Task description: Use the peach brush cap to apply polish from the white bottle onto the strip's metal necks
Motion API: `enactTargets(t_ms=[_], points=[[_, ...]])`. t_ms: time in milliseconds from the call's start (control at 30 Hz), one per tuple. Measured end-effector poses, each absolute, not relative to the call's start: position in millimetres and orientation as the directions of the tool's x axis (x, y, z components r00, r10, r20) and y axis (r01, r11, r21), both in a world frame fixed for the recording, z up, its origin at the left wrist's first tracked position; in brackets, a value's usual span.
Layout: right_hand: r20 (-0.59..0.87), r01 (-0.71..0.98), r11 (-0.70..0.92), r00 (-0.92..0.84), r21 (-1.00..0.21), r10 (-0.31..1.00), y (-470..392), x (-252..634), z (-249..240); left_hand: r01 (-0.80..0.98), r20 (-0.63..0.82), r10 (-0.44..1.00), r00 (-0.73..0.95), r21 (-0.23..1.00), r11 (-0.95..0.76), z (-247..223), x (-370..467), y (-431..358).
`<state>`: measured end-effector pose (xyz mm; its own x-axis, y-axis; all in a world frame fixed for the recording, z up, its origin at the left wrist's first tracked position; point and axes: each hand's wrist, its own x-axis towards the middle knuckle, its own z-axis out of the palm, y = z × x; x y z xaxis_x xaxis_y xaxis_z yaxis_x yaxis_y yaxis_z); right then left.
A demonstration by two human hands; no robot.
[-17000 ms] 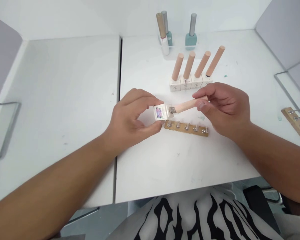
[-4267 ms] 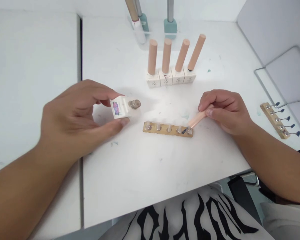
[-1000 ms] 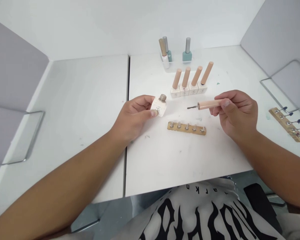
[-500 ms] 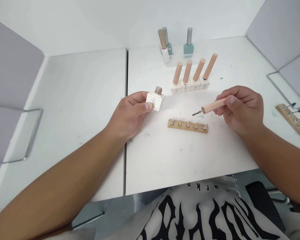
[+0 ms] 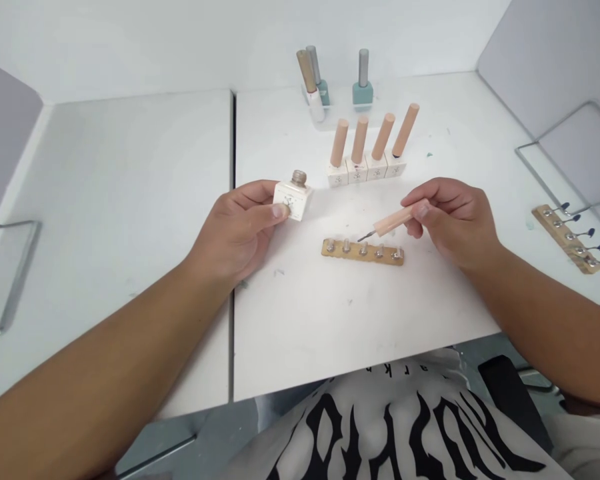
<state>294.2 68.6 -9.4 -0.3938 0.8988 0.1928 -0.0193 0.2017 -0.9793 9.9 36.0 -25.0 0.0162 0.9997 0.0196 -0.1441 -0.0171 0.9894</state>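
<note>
Between thumb and fingers, my left hand (image 5: pixel 245 227) grips an uncapped white nail polish bottle (image 5: pixel 293 200), its threaded neck pointing up. My right hand (image 5: pixel 453 217) pinches the pink handle of a nail polish brush (image 5: pixel 394 220). The brush tip points down and left, just above or behind a wooden strip (image 5: pixel 363 252); whether it touches anything I cannot tell. Several small clear pieces on silvery bases stand along that strip. Behind it, several white bottles with pink caps (image 5: pixel 359 141) stand side by side in a row.
A clear tray (image 5: pixel 337 119) at the back holds teal bottles (image 5: pixel 363 92) and a white one with a gold cap (image 5: pixel 313 90). On the right lies another wooden strip (image 5: pixel 565 237) with dark-blue-tipped pieces. Wire frames (image 5: pixel 535 143) stand at both sides. A seam (image 5: pixel 232 300) splits the tabletop.
My right hand has brought the brush left, closer to the middle of the wooden strip. The whole view has shifted, so things appear slightly further left. My left hand still holds the bottle.
</note>
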Motion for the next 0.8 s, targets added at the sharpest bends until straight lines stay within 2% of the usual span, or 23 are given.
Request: enactTargets(t_ms=[233, 433, 600, 800], points=[[0.115, 0.085, 0.166, -0.425, -0.982, 0.898, 67.0, 281.2, -1.6, -0.124, 0.022, 1.0, 0.0, 0.992, -0.022, -26.1, 11.4, 35.4], [0.173, 0.06, 0.224, -0.459, -0.973, 0.871, 80.3, 263.9, 2.2, -0.129, 0.006, 1.0, 0.005, 0.992, -0.006, -21.4, 13.6, 33.6], [0.121, 0.187, 0.249, -0.517, -0.95, 0.848, 78.4, 261.2, -2.5, -0.142, 0.001, 1.0, 0.017, 0.99, 0.002, -19.3, 13.2, 32.1], [0.172, 0.202, 0.315, -0.518, -0.927, 0.838, 78.5, 261.8, -4.0, -0.128, 0.007, 1.0, 0.028, 0.992, -0.003, -20.3, 11.8, 32.4]])
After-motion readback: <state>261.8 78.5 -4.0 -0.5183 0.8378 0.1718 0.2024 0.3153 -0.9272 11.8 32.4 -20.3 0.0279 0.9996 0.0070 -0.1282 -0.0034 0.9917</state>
